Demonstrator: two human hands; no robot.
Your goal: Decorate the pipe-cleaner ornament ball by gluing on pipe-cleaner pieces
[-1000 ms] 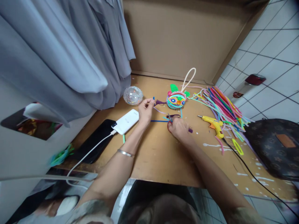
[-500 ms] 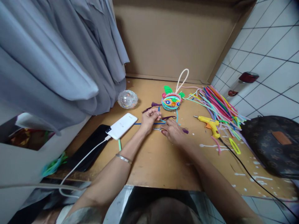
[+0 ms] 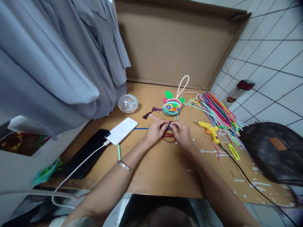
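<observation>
My left hand (image 3: 156, 130) and my right hand (image 3: 181, 132) meet fingertip to fingertip over the middle of the table. Both are pinched on a small piece between them that is mostly hidden and looks dark blue or purple. Scissors with red handles (image 3: 169, 136) lie partly under my fingers. A blue strip (image 3: 140, 128) runs from the phone toward my left hand. Just beyond the hands sits a colourful round ornament (image 3: 172, 107) with green ears, a cream loop and a purple tassel (image 3: 148, 114) at its left.
A clear ball (image 3: 128, 103), a white phone (image 3: 123, 130) with cable and a black tablet (image 3: 86, 157) are at the left. At the right are a yellow glue gun (image 3: 210, 128), a bundle of coloured strips (image 3: 219, 108) and a dark bag (image 3: 272, 151). Cardboard (image 3: 177, 44) stands behind.
My hands have come together, fingertips meeting. The red looped handles now show beneath them. The view has shifted slightly, and the dark tassel piece near my right hand no longer shows there.
</observation>
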